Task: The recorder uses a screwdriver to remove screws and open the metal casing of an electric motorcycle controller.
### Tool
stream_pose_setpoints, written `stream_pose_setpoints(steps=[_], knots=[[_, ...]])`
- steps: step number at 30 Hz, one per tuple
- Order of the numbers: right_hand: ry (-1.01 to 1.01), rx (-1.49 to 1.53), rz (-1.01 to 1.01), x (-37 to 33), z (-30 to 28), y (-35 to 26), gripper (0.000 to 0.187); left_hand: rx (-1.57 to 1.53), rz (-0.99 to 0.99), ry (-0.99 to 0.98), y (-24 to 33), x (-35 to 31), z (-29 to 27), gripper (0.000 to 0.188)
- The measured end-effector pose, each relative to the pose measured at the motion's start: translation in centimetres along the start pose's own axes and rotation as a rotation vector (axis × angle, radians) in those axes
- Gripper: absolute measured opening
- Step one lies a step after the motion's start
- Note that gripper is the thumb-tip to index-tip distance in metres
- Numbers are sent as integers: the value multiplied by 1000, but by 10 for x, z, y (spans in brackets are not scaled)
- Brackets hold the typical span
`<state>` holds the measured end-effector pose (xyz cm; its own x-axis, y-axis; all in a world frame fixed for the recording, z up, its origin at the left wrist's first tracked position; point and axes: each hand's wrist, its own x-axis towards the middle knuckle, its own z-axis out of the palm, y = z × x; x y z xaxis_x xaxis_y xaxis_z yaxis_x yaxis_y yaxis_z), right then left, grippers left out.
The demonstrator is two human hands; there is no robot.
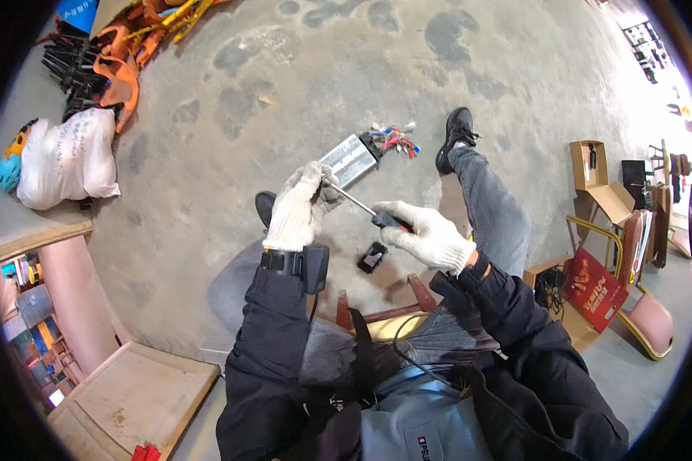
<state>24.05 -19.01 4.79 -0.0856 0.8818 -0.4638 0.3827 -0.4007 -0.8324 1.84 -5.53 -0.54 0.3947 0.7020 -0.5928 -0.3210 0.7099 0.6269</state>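
Note:
A silver, flat box with a printed label (347, 161), which looks like a motor controller, has a bundle of coloured wires and plugs (396, 140) at its far end. My left hand (296, 211), in a white knit glove, is closed around the box's near end. In my gloved right hand (432, 237) is a screwdriver (354, 199) with a black and red handle. Its shaft slants up to the left, and the tip reaches my left fingers at the box's end. The fingers hide the exact contact point.
A small black object (372, 257) lies on the concrete floor below my hands. White sacks (69, 160) and orange plastic parts (119, 81) are at the left. A wooden board (134, 392) stands lower left. Cardboard boxes (600, 184) and a pink-seated chair (651, 323) are at the right.

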Motion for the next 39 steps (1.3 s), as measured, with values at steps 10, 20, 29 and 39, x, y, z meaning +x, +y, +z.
stream_pose_setpoints(steps=[10, 20, 29, 39], knots=[[96, 21, 4, -6, -4, -43, 49, -51, 150, -105, 39, 2, 15, 28], [163, -112, -14, -1, -2, -58, 47, -51, 132, -96, 36, 6, 17, 28], [149, -24, 24, 0, 2, -49, 44, 114, 196, -96, 38, 4, 15, 29], [106, 542, 273, 5, 3, -63, 35, 21, 218, -162, 46, 2, 19, 29]])
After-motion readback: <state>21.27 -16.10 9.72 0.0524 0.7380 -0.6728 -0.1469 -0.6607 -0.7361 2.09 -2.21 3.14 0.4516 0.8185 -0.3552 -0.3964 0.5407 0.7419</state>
